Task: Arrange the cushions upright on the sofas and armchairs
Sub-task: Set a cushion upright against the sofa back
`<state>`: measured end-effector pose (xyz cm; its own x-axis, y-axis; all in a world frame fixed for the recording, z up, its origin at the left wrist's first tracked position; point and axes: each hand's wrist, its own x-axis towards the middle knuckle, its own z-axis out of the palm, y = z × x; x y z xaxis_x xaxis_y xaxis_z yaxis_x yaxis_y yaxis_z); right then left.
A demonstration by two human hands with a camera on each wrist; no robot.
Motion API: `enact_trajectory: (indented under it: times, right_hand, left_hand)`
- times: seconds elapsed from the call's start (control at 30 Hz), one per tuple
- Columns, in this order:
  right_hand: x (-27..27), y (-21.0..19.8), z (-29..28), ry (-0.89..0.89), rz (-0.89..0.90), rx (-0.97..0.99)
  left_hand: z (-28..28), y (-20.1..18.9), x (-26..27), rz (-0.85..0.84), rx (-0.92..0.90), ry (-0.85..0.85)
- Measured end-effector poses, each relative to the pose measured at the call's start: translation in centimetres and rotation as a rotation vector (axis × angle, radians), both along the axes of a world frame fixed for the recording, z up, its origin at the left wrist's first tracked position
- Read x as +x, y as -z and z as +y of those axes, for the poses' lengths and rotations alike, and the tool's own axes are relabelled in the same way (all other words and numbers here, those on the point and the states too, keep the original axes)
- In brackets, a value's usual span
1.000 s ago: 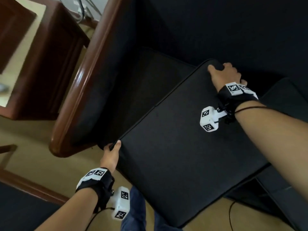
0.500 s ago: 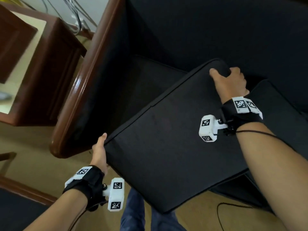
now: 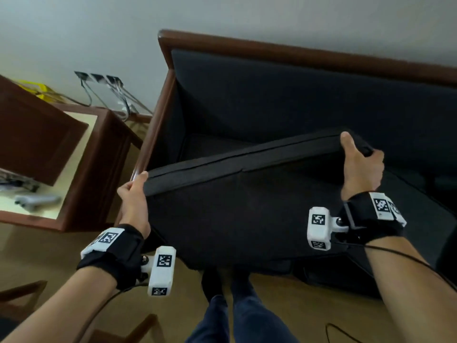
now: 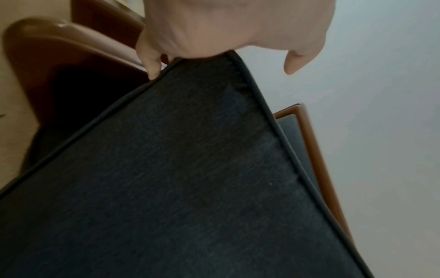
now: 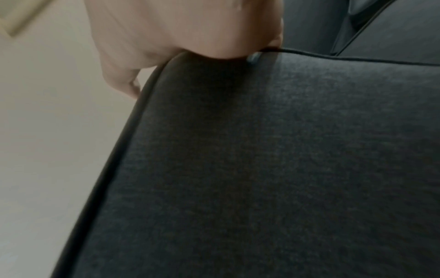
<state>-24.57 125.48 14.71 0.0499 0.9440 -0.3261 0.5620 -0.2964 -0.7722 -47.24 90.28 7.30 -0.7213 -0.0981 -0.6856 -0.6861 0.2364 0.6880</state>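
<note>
Large dark grey square fabric cushion with piped edges (image 3: pixel 237 211) fills centre of head view, held raised and tilted in front of dark upholstered sofa with brown wooden frame (image 3: pixel 272 95), its top edge slanting up toward the right. Left hand (image 3: pixel 134 194) grasps cushion's upper left corner, thumb on top edge, fingers wrapped behind; left wrist view shows same corner (image 4: pixel 228 56) tucked under the palm. Right hand (image 3: pixel 361 164) grasps upper right corner, thumb on near face, fingers curled over the top edge; right wrist view shows corner (image 5: pixel 181 58) pressed into the palm. Cushion spans between both hands, lower edge hanging just above person's blue trouser legs (image 3: pixel 237 318). Brown wooden side table (image 3: pixel 94 169) at left of frame beside sofa arm
</note>
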Motion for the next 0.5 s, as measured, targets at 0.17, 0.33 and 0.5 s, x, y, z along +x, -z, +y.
enact_trajectory:
  times: [0.17, 0.33, 0.5]
  right_hand:
    - [2.8, -2.3, -1.6, 0.142, 0.217, 0.01]
    - [4.5, -2.7, -3.9, 0.2, 0.328, -0.024]
    - [4.8, -2.5, -5.8, 0.153, 0.253, -0.001]
  left_hand:
    - [1.4, -5.3, -2.2, 0.117, 0.088, 0.021]
    - [1.9, -8.0, -3.8, 0.223, 0.054, -0.012]
    - [2.0, -8.6, -3.2, 0.324, -0.023, -0.001]
